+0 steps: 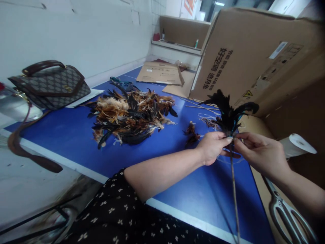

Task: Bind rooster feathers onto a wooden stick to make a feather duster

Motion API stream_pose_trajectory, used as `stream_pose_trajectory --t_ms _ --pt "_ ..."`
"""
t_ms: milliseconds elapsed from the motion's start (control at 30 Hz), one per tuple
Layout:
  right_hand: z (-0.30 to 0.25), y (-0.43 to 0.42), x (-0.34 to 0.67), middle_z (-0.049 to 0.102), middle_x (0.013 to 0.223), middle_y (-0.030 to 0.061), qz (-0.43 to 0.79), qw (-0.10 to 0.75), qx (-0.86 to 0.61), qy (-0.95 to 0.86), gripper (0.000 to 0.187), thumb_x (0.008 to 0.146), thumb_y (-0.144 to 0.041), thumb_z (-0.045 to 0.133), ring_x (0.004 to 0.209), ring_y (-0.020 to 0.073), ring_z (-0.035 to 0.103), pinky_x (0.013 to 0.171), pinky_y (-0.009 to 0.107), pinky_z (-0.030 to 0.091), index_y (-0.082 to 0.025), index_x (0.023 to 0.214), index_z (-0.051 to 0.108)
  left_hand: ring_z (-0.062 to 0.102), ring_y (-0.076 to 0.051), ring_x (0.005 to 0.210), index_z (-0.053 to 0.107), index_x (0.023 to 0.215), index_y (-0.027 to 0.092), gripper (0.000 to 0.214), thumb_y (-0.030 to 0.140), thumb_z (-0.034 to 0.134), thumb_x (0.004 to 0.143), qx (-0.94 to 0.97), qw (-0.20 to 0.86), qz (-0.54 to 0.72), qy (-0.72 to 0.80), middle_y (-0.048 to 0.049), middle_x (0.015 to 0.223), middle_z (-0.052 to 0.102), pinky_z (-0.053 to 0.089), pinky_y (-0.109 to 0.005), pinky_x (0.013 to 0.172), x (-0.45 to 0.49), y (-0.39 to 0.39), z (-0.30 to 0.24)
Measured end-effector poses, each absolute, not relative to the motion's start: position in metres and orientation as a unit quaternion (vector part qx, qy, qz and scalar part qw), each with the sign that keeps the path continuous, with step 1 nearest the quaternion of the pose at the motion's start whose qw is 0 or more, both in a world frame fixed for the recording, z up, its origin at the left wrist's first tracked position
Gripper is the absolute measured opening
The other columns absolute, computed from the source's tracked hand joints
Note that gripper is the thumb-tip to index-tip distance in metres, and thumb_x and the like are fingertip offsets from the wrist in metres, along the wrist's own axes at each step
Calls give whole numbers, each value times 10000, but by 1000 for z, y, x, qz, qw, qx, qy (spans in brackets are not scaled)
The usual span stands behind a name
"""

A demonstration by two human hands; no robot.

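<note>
A thin stick [234, 189] stands nearly upright at the right, topped with a tuft of glossy black feathers [225, 110]. My left hand [213, 147] is closed round the stick, thumb pressed where the feather quills meet it. Touching the same spot from the right, my right hand [262, 150] has its thumb and forefinger pinched together; what lies between them is too small to make out. A faint loop of clear thread [237, 162] shows beneath the hands. Left of them lie a small dark brown feather bunch [191, 134] and, farther back, another small bunch [210, 122].
A large pile of brown and black feathers [132, 117] covers the blue table's middle [162, 173]. A handbag [53, 83] stands at the left. A big cardboard box [254, 51] rises behind my hands. Scissors [286, 213] and a white spool [296, 145] are at the right.
</note>
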State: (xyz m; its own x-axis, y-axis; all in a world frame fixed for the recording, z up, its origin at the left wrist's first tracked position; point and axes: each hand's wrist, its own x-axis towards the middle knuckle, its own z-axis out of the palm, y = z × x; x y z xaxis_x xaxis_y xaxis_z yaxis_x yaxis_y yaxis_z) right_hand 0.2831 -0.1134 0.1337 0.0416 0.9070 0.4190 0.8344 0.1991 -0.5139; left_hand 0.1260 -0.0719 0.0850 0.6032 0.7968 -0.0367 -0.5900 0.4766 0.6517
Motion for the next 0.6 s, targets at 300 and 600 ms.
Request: stream_pose_trajectory --t_ms 300,600 --pt "131 -117 282 522 540 -16 23 359 -633 -685 349 865 -474 697 481 108 447 459 224 340 -142 867 803 696 -143 701 708 815 79 269 203 946 798 292 837 409 217 -23 760 693 658 -430 840 125 -69 82" --pt "129 -119 279 489 543 -21 47 374 -629 -680 338 870 -472 713 481 100 405 446 221 310 -143 834 779 691 -121 664 667 830 103 327 142 972 718 296 817 438 230 -6 754 705 611 -328 744 124 -62 76"
